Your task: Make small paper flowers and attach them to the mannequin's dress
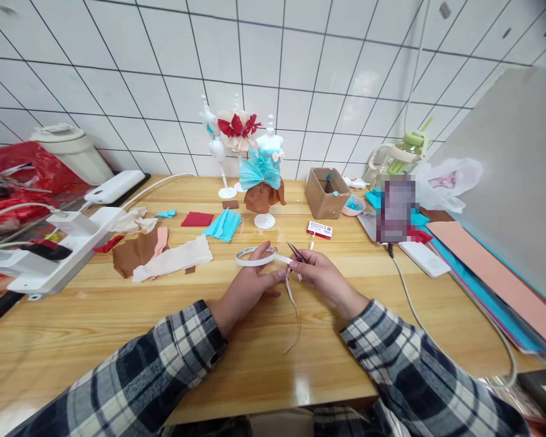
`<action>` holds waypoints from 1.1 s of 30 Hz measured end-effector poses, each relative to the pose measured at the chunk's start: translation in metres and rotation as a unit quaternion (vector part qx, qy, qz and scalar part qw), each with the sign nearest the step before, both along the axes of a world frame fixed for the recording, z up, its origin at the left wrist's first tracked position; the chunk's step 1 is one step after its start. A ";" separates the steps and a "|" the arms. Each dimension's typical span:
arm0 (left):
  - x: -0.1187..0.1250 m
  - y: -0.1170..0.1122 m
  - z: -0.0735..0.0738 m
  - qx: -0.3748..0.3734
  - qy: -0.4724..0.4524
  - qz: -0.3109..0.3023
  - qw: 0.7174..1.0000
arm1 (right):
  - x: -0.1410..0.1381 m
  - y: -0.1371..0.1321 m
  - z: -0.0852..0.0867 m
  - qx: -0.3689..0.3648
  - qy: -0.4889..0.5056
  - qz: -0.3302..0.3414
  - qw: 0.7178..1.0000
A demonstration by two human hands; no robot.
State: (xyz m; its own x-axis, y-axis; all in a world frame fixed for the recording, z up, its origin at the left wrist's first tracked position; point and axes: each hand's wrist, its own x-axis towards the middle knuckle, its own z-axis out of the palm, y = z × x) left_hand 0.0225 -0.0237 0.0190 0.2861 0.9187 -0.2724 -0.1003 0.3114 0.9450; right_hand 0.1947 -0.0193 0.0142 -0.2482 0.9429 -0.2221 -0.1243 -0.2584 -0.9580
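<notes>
My left hand point(251, 284) is closed around a narrow roll of white tape point(250, 263), with its fingers passing through the ring. A short length of tape runs from the roll to my right hand point(324, 276), whose thumb and finger pinch it. That same hand also holds a dark pointed metal tool point(296, 252), its tips toward the upper left; whether scissors or tweezers, I cannot tell. Below the fingers dangles a thin pale strip point(295, 309). Beyond the hands, a small white dress form point(270, 142) wears a turquoise and brown paper dress point(260, 173).
Crepe paper pieces in turquoise point(224, 225), red point(197, 219) and white point(175, 258) lie ahead and left. A cardboard box point(328, 194) stands behind a small red-and-white packet point(319, 230). Left is a power strip point(66, 249); right, a cable point(412, 303) and coloured sheets point(505, 273).
</notes>
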 end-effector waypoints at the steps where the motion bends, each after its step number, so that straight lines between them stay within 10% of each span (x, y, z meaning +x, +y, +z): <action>1: -0.001 0.001 -0.001 -0.003 -0.005 0.002 1.000 | 0.001 0.000 0.000 -0.014 0.018 0.005 1.000; 33: 0.000 0.010 -0.015 0.063 -0.065 0.116 0.989 | -0.008 0.000 -0.018 0.127 -0.129 0.050 0.982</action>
